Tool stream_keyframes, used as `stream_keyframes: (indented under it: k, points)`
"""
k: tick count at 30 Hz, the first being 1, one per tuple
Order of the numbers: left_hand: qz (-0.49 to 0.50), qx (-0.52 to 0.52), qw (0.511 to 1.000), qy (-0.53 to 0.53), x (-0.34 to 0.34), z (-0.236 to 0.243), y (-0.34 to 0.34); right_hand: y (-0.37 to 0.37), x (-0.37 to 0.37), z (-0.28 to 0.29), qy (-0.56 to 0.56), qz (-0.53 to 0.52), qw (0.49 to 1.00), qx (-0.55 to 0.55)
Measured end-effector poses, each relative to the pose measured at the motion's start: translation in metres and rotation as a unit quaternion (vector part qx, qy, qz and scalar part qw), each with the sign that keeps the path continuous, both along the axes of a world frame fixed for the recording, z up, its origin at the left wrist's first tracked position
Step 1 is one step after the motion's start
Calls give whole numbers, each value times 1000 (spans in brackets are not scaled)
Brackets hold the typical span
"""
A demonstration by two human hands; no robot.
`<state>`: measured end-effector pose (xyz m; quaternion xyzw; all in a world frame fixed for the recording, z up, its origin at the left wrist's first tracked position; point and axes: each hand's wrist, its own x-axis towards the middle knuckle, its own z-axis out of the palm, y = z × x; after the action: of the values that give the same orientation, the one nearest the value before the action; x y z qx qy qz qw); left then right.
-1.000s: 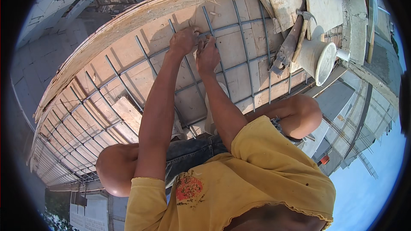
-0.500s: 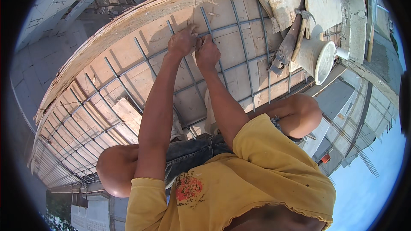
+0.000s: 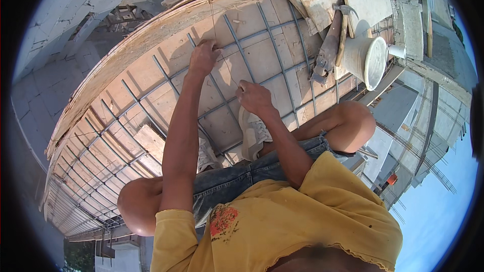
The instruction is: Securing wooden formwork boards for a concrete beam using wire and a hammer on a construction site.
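Observation:
My left hand (image 3: 204, 56) is closed in a pinch beside a crossing of the steel rebar grid (image 3: 271, 31). A thin wire (image 3: 230, 73) stretches from its fingertips down toward my right hand (image 3: 254, 97). The right hand is closed too, its fingers pinching the lower part of the wire, nearer my feet and above the boards. Another thin strand rises from near my left hand to the plywood edge (image 3: 151, 26) at the far side. The exact grip on the wire is partly hidden by the fingers.
A claw hammer (image 3: 345, 9) lies by a long worn brown-grey object (image 3: 326, 45) on the right. Beside them a pale bucket (image 3: 375, 63) lies tipped over. Loose boards (image 3: 316, 1) sit at the far right. My shoes (image 3: 255, 133) stand among the bars.
My hands were together at the bar crossing and are now apart. The right hand has pulled back toward me with the wire; the left has shifted slightly left.

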<state>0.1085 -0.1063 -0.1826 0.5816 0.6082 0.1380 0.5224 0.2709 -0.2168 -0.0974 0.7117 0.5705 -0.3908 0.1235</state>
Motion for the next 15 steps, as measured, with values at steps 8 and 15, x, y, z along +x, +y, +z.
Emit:
stream_keyframes:
  k: [8,15]
  points:
    - [1,-7,997,-71,-7,11,-7,40,9,43,89,26,954,284]
    - [38,133,989,55,12,12,-30,129,-14,22,177,76,918,346]
